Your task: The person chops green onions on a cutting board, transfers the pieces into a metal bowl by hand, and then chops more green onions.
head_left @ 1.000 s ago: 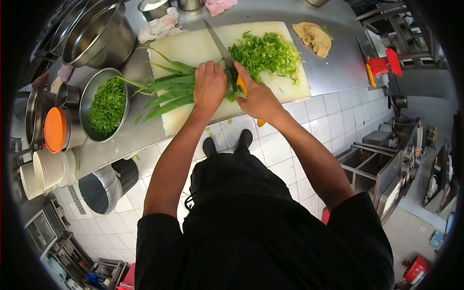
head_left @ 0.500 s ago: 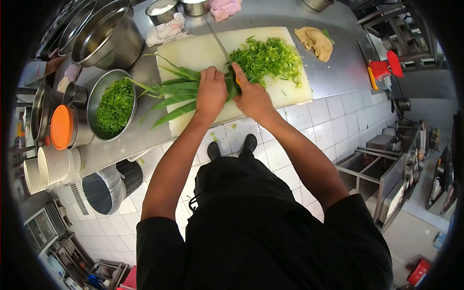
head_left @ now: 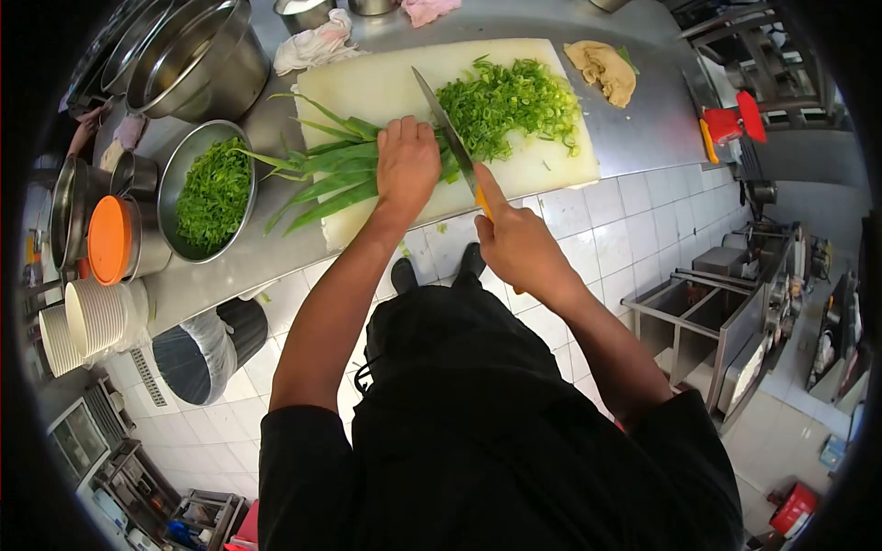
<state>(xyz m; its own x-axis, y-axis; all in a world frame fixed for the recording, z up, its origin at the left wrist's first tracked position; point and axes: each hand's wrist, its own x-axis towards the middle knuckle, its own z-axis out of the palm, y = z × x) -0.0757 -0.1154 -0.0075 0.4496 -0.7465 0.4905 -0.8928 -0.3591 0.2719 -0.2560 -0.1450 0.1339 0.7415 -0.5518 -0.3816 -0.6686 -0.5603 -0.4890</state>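
My left hand [head_left: 409,163] presses down on a bunch of green onions [head_left: 344,170], its fingers curled over the stalks on the white cutting board [head_left: 354,84]. In my right hand [head_left: 524,246] is a knife [head_left: 446,124] with a yellow handle, the index finger stretched along it. The blade points away from me and lies just right of the stalks' cut end. Beyond the blade, a pile of chopped green onions [head_left: 510,106] covers the board's right part. My left palm hides part of the bunch.
On the left stand a metal bowl [head_left: 165,207] of chopped greens, a large steel pot [head_left: 230,73], an orange-lidded container [head_left: 110,241] and stacked paper bowls [head_left: 94,317]. Cloths [head_left: 317,44] lie behind the board. A tan cloth [head_left: 602,69] and a red-and-yellow object [head_left: 726,127] are at right.
My right hand has drawn the knife back toward me and to the right, so more of the blade shows. My left hand stays on the green onions.
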